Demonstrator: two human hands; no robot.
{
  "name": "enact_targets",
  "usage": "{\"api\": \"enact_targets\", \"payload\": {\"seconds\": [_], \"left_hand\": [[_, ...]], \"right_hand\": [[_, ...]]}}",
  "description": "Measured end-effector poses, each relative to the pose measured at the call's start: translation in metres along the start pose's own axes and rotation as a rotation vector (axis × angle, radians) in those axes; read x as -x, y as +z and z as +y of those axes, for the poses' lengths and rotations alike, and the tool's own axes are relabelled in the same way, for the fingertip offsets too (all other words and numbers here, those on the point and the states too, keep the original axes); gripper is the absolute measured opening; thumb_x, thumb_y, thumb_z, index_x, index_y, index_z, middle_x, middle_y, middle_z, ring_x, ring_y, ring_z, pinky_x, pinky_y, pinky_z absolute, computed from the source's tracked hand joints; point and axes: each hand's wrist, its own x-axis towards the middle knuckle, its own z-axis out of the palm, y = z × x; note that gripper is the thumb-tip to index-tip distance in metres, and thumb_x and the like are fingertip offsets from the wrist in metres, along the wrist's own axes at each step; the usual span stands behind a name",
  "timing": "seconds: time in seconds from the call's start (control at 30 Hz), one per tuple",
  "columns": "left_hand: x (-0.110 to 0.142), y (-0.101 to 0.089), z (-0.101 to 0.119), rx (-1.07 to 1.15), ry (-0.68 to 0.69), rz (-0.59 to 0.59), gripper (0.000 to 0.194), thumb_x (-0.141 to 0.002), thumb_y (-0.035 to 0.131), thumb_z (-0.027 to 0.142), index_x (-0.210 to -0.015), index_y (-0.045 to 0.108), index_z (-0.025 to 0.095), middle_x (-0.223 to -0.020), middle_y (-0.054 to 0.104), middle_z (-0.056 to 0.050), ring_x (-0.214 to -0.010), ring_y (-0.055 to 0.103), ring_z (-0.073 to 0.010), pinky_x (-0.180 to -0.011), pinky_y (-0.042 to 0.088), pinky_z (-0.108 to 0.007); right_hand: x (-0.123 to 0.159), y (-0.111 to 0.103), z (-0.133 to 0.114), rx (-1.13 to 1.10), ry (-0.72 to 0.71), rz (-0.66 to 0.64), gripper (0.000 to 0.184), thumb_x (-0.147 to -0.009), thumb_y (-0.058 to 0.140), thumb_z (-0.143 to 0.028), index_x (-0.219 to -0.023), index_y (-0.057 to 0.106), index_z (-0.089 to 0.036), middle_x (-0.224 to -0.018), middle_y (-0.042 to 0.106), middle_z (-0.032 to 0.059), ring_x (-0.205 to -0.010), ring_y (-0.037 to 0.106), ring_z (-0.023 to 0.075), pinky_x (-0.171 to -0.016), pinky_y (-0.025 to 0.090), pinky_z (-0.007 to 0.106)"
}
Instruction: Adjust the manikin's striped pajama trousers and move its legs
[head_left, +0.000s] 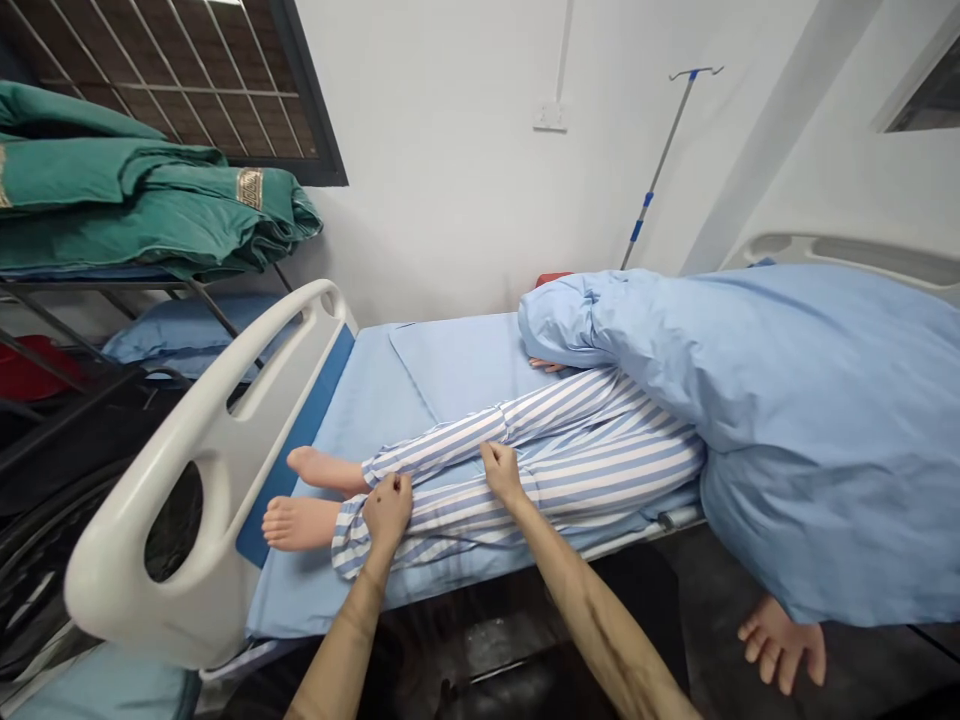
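A manikin lies on a hospital bed (375, 400) in blue-and-white striped trousers (570, 450), its bare feet (300, 520) toward the white footboard (217, 450). My left hand (388, 508) is closed on the striped trouser cuff near the ankle. My right hand (501, 470) grips the trouser fabric around the knee. A light blue quilt (787, 400) is folded back over the manikin's upper body. One manikin hand (784, 640) hangs below the quilt at the bed's near side.
Folded green blankets (150, 210) lie on a metal rack at the left, with a blue pillow (180, 330) below. An IV pole (664, 160) stands by the white back wall. The headboard (847, 250) shows at the right. Dark floor lies below the bed.
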Motion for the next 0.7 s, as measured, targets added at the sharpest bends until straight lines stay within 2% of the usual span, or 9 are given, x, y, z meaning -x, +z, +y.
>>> {"api": "enact_targets", "payload": {"seconds": [0.07, 0.13, 0.2, 0.3, 0.4, 0.5, 0.6, 0.7], "left_hand": [[0.001, -0.002, 0.006, 0.115, -0.003, 0.032, 0.028, -0.085, 0.045, 0.032, -0.058, 0.046, 0.022, -0.061, 0.054, -0.003, -0.062, 0.046, -0.0180, -0.061, 0.026, -0.028], [0.005, 0.000, 0.023, 0.309, 0.017, 0.075, 0.030, -0.084, 0.045, 0.032, -0.056, 0.043, 0.022, -0.056, 0.048, -0.001, -0.062, 0.045, -0.0166, -0.063, 0.031, -0.028], [0.010, 0.009, 0.049, 0.558, 0.009, 0.067, 0.032, -0.084, 0.044, 0.033, -0.055, 0.040, 0.023, -0.054, 0.044, 0.001, -0.060, 0.044, -0.0149, -0.064, 0.036, -0.027], [0.020, 0.033, 0.093, 0.807, -0.080, -0.033, 0.034, -0.087, 0.038, 0.035, -0.055, 0.035, 0.024, -0.054, 0.042, 0.002, -0.055, 0.041, -0.0131, -0.059, 0.038, -0.027], [0.033, 0.055, 0.117, 0.699, -0.055, -0.070, 0.035, -0.088, 0.038, 0.035, -0.055, 0.037, 0.023, -0.054, 0.044, 0.002, -0.056, 0.041, -0.0132, -0.059, 0.036, -0.027], [0.041, 0.064, 0.113, 0.500, 0.108, -0.062, 0.035, -0.088, 0.039, 0.035, -0.056, 0.045, 0.022, -0.057, 0.053, -0.001, -0.060, 0.044, -0.0145, -0.062, 0.033, -0.027], [0.041, 0.062, 0.103, 0.388, 0.199, -0.083, 0.035, -0.089, 0.037, 0.033, -0.056, 0.044, 0.022, -0.059, 0.056, -0.003, -0.061, 0.046, -0.0151, -0.062, 0.031, -0.027], [0.038, 0.060, 0.100, 0.347, 0.219, -0.106, 0.035, -0.088, 0.038, 0.033, -0.054, 0.040, 0.022, -0.055, 0.051, -0.001, -0.059, 0.045, -0.0147, -0.061, 0.028, -0.027]], "right_hand": [[0.004, 0.005, 0.023, 0.043, 0.029, -0.011, 0.049, -0.086, 0.044, -0.046, -0.050, 0.025, -0.019, -0.048, 0.028, -0.0018, -0.055, 0.029, 0.0117, -0.058, 0.017, 0.029], [0.007, 0.014, 0.034, 0.066, 0.020, -0.024, 0.047, -0.086, 0.044, -0.045, -0.050, 0.027, -0.019, -0.048, 0.030, -0.0016, -0.054, 0.031, 0.0121, -0.059, 0.017, 0.029], [0.007, 0.024, 0.036, 0.049, 0.015, -0.010, 0.047, -0.085, 0.044, -0.046, -0.049, 0.028, -0.019, -0.048, 0.032, -0.0016, -0.054, 0.032, 0.0122, -0.059, 0.017, 0.028], [0.005, 0.035, 0.031, -0.068, 0.049, 0.035, 0.047, -0.083, 0.043, -0.049, -0.049, 0.029, -0.019, -0.046, 0.036, -0.0016, -0.054, 0.032, 0.0128, -0.057, 0.020, 0.026], [0.003, 0.035, 0.028, -0.177, 0.111, 0.092, 0.046, -0.080, 0.042, -0.054, -0.050, 0.031, -0.020, -0.044, 0.037, -0.0013, -0.056, 0.033, 0.0137, -0.057, 0.024, 0.024], [0.004, 0.024, 0.023, -0.191, 0.123, 0.096, 0.050, -0.078, 0.044, -0.058, -0.049, 0.030, -0.020, -0.045, 0.035, -0.0016, -0.054, 0.032, 0.0128, -0.056, 0.025, 0.024], [0.000, -0.001, 0.011, -0.124, 0.018, 0.022, 0.051, -0.081, 0.045, -0.056, -0.050, 0.029, -0.020, -0.048, 0.032, -0.0024, -0.054, 0.031, 0.0114, -0.056, 0.023, 0.026], [-0.013, -0.038, 0.000, -0.043, -0.099, 0.008, 0.049, -0.087, 0.043, -0.051, -0.051, 0.028, -0.020, -0.051, 0.029, -0.0029, -0.056, 0.029, 0.0109, -0.057, 0.021, 0.027]]}}
